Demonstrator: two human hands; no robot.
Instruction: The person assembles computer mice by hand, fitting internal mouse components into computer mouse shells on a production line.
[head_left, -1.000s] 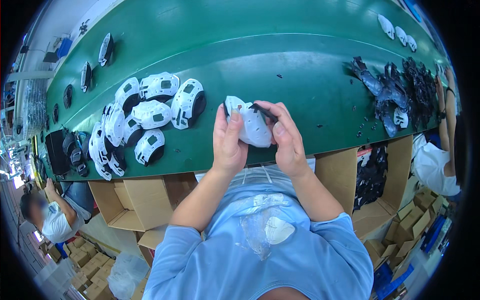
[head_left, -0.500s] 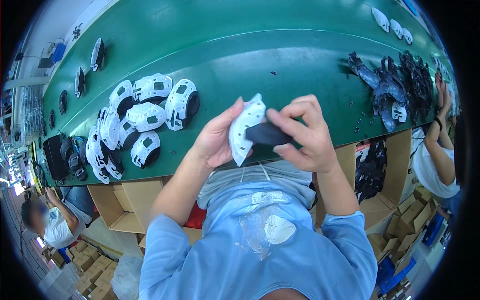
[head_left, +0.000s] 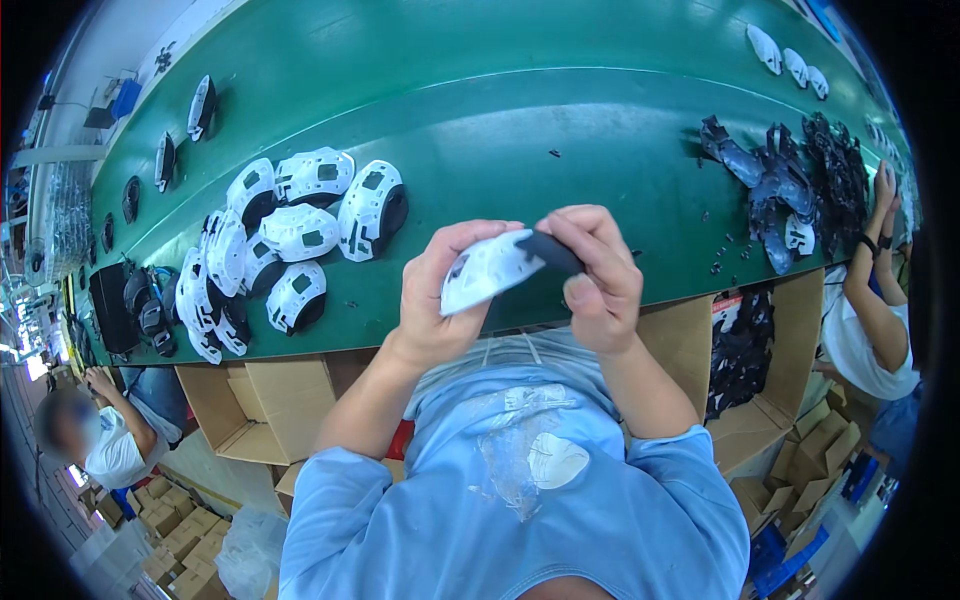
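Observation:
My left hand (head_left: 428,305) grips a white curved plastic shell (head_left: 488,272) with small holes, held in front of my body at the table's near edge. With the fingers of my right hand (head_left: 608,290) I hold a smooth black curved piece (head_left: 555,252) against the shell's right end. The two pieces touch there; whether they are joined cannot be seen. To the left, several white shells with black undersides (head_left: 298,232) lie in a cluster on the green table (head_left: 500,130).
Black plastic parts (head_left: 780,190) are heaped at the right, with tiny black bits nearby. Below the table edge, cardboard boxes (head_left: 285,400) stand open; the right one holds black parts (head_left: 742,345). One person (head_left: 125,430) works at far left, another (head_left: 875,305) at far right.
The white shell has turned from nearly upright to a flatter slant. My right hand has moved up slightly, bringing the black piece to the shell's upper right end.

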